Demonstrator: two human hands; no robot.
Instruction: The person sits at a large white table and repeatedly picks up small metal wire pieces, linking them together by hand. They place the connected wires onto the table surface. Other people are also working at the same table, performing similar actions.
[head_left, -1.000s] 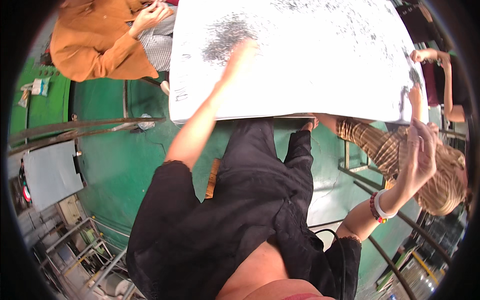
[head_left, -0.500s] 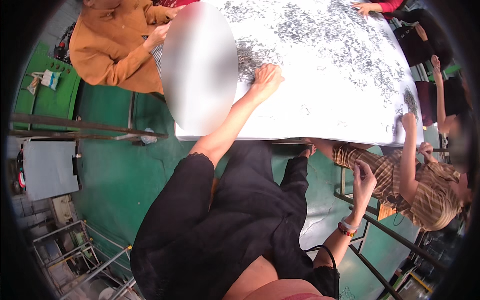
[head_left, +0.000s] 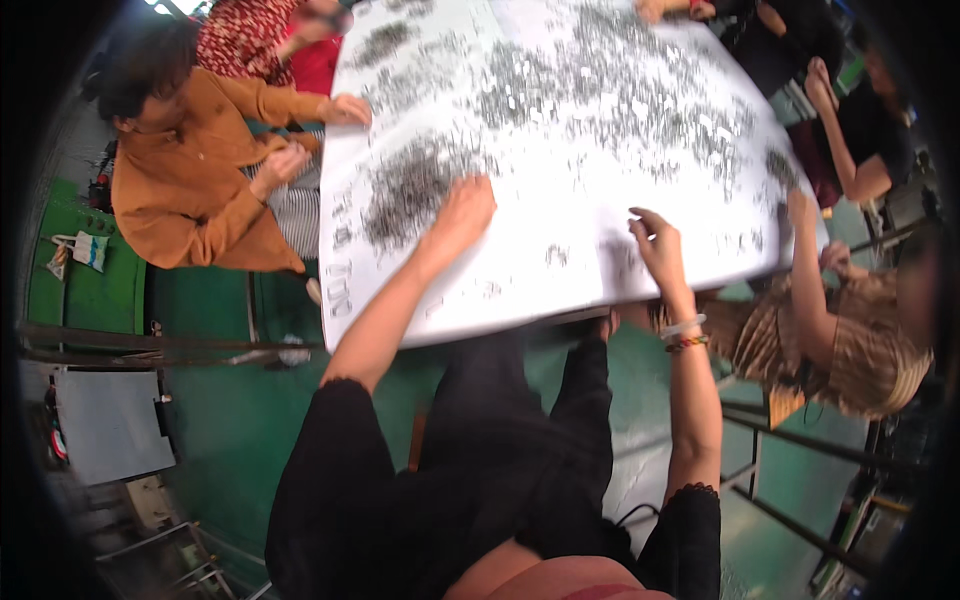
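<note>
A white-topped table is strewn with small dark pieces, too blurred to name. My left hand is curled over the table at the right edge of a dense heap of these pieces. Its fingertips are hidden, so what they hold, if anything, does not show. My right hand hovers over the table near its front edge, to the right. Thumb and forefinger are bent and apart, with nothing visible between them. Between my hands lies a small loose cluster.
Rows of little clusters line the table's left edge. A person in an orange jacket works at the left, hand on the tabletop. At the right sits a person in striped clothes; others are behind. Metal rails stand right of me.
My right hand has risen from beside my body to over the table. My left hand has shifted left and nearer. The view has tilted, and the orange-jacketed person has reached onto the table.
</note>
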